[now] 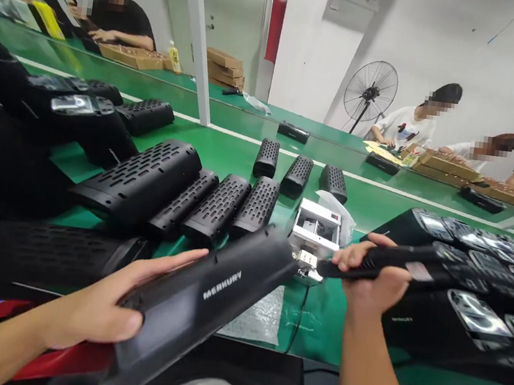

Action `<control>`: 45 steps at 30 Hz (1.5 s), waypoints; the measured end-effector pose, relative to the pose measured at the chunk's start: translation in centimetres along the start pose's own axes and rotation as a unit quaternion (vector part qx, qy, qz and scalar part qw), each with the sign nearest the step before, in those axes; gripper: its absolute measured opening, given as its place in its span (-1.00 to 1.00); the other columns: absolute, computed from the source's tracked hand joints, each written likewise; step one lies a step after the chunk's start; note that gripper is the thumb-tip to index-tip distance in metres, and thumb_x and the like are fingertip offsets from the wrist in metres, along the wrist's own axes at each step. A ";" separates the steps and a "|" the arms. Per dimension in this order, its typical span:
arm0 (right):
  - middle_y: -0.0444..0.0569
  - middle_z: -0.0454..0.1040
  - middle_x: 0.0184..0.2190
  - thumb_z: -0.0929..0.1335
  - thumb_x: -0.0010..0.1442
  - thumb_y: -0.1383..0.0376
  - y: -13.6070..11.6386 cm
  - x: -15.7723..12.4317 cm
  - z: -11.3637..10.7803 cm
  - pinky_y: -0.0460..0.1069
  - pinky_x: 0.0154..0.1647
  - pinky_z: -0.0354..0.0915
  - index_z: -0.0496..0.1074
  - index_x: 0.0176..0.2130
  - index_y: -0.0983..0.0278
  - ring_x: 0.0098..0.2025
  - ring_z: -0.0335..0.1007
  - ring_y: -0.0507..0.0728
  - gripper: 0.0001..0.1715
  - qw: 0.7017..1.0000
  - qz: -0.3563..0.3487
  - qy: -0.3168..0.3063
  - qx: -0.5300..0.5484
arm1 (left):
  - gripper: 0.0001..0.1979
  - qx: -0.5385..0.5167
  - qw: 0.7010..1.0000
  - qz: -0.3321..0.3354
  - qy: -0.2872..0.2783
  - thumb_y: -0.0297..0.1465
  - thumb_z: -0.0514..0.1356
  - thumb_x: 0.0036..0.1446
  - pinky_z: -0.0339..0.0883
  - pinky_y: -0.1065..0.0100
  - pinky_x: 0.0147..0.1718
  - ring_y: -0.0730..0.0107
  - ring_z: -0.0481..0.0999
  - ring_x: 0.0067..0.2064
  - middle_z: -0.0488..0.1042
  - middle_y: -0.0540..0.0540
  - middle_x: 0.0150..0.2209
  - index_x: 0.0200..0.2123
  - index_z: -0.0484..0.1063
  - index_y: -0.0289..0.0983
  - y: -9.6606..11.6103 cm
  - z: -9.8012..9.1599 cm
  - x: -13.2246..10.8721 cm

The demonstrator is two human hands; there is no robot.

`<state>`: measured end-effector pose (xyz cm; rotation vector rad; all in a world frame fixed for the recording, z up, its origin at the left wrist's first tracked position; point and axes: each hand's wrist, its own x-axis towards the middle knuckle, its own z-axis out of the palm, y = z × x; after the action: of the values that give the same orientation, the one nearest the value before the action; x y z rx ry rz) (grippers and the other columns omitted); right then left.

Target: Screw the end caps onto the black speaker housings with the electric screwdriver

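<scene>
The left hand (pixel 100 305) clasps the lower-left end of a black MERKURY unit (pixel 225 295), thumb and fingers on opposite edges, its long axis slanting up rightward to an end just left of the black tool (pixel 378 262) gripped by the farther right hand (pixel 370 281).

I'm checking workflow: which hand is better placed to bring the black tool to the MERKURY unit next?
Probably the right hand: it grips the black tool, whose tip is near the white machine. The left hand is occupied holding the MERKURY unit.
</scene>
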<state>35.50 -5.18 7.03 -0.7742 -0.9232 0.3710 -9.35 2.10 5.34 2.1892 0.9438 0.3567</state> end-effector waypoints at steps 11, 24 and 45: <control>-0.20 0.49 -0.59 0.69 0.13 -0.36 2.3 -1.3 3.0 0.00 -0.63 0.40 0.58 -0.26 0.20 -0.65 0.42 0.10 -0.25 0.998 0.023 -0.045 -0.047 | 0.23 0.184 0.947 0.254 -0.063 -0.50 0.46 -0.17 0.82 -0.02 0.08 -0.27 0.78 0.30 0.37 -0.06 0.68 0.61 0.41 0.30 -1.1 3.7 4.0; -0.15 0.55 -0.55 0.45 0.29 -0.57 -6.1 -4.1 2.4 0.14 -0.49 0.50 0.76 -0.07 0.14 -0.62 0.44 0.15 -0.10 0.995 0.044 -0.069 -0.054 | 0.19 0.017 0.981 0.132 0.141 -0.17 0.50 0.34 0.52 -0.40 0.50 -0.45 0.39 0.63 0.17 -0.35 0.71 0.81 -0.11 0.08 -6.1 10.4 0.9; -0.16 0.58 -0.55 0.61 0.20 -0.45 -7.3 -8.4 4.9 0.14 -0.45 0.51 0.73 -0.18 0.09 -0.60 0.48 0.18 -0.29 0.974 0.144 -0.156 -0.080 | 0.14 -0.060 0.966 0.156 0.198 -0.21 0.56 0.30 0.31 -0.42 0.62 -0.41 0.31 0.66 0.23 -0.36 0.66 0.76 0.03 0.03 -6.1 12.7 1.5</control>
<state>26.44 -13.00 9.36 -1.0202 -1.1477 0.6934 -5.18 -0.34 -7.96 2.1942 0.7508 1.0055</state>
